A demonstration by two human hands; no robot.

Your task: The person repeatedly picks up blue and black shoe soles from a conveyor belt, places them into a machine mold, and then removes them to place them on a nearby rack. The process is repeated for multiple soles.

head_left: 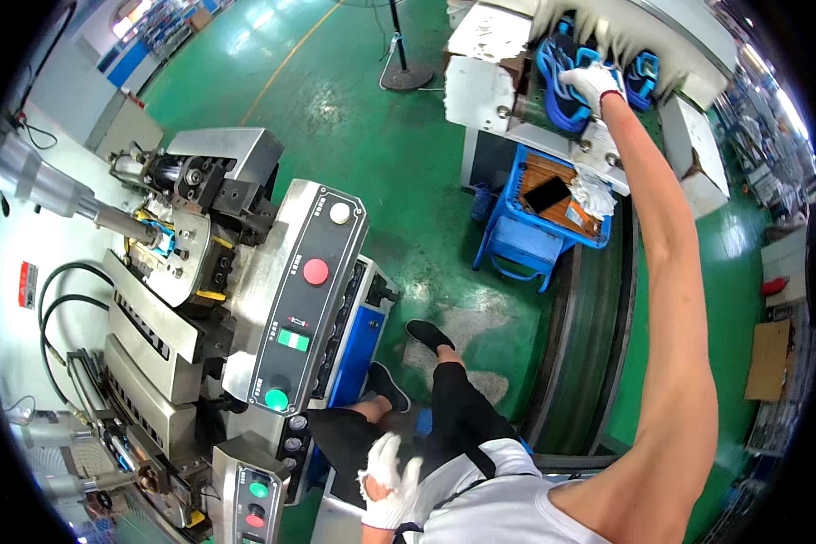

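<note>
Up by the pale bristle curtain (607,27), this person's right hand (593,83) is stretched way out in a white glove, fingers partly bent and resting on or just over some blue pieces. Can't tell if it's actually gripping anything, the glove covers the contact. The closest one, a looped blue piece (553,91) that looks like footwear, lies just left of the palm, its long axis running roughly away from the person, near end sticking out past the hand. Another blue piece (643,80) sits just right of the knuckles. The right arm is clearly the nearer one; the left hand (391,485) hangs way back by the lap, gloved too, fingers loosely spread, nothing in it that I can see.

Further out, a blue stand (517,245) sits below the opening with a phone (547,194) and a crumpled white cloth or glove bundle (593,195) on top. Well off to the left is the machine's button panel (304,290). Hard to make out: the pieces' far ends, lost around the bristles, and whatever's under that right palm.
</note>
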